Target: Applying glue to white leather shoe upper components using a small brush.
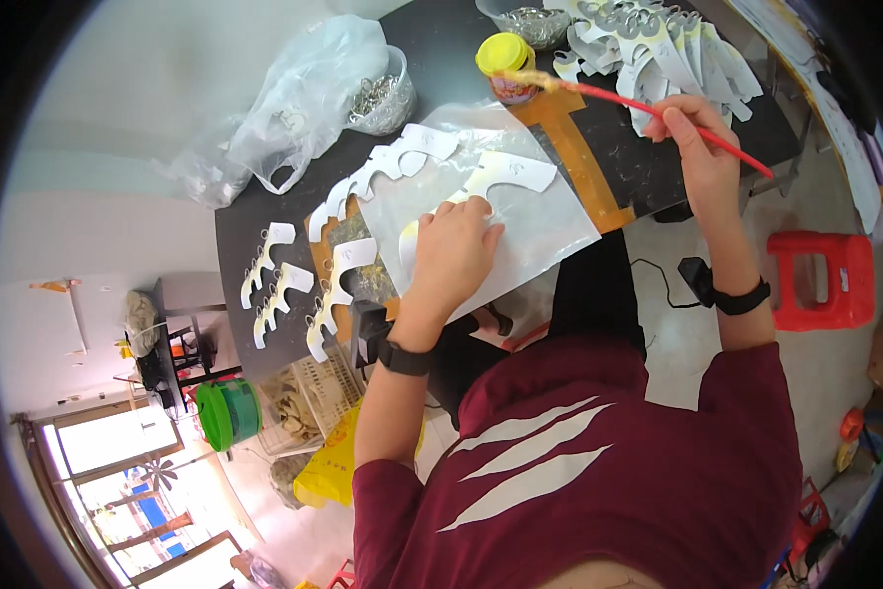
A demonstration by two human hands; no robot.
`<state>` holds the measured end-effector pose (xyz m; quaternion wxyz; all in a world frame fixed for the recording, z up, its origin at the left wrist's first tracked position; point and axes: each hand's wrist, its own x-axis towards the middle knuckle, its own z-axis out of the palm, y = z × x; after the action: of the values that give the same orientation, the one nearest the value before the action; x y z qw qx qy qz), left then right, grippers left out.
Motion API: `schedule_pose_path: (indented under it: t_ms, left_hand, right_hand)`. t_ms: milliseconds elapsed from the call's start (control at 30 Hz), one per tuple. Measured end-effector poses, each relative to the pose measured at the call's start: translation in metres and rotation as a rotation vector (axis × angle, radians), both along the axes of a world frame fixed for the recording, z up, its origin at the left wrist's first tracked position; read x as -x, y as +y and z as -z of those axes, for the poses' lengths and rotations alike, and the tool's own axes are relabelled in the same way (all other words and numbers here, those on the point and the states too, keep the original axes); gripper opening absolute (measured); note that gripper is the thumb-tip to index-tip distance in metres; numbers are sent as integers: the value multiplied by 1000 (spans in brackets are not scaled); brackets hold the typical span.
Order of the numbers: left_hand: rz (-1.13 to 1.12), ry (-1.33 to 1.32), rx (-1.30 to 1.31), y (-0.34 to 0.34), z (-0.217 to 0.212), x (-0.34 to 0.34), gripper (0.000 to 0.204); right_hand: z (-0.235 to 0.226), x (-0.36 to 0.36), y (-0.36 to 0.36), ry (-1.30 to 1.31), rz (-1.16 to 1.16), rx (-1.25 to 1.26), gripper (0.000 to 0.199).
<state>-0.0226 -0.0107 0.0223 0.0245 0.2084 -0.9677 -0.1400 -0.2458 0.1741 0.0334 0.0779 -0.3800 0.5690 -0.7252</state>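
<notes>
My right hand is closed round the red handle of a thin brush, raised over the table's right side. Its yellowish, coated tip crosses in front of a jar with a yellow lid. My left hand, fingers bent and close together, presses a white scalloped card piece onto a clear plastic sheet. That hand covers part of the card, which has a yellowish edge. More white scalloped cards lie in an overlapping row at the sheet's far left edge.
Left on the dark table, several cards carry metal rings. Behind them are a plastic bag and a tub of rings. A pile of ringed cards and another bowl stand far right. A red stool is on the floor.
</notes>
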Motion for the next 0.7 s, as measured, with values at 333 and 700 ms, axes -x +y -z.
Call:
schedule_pose_path:
  t_ms: [333,700]
  left_hand:
    - [-85,588,147,-38,-23,97,42]
    - [-223,338,95,-72,-24,169,66]
  right_hand:
    - [-23,43,8,90,146,155,19]
    - [-46,72,-24,361,251,115,11]
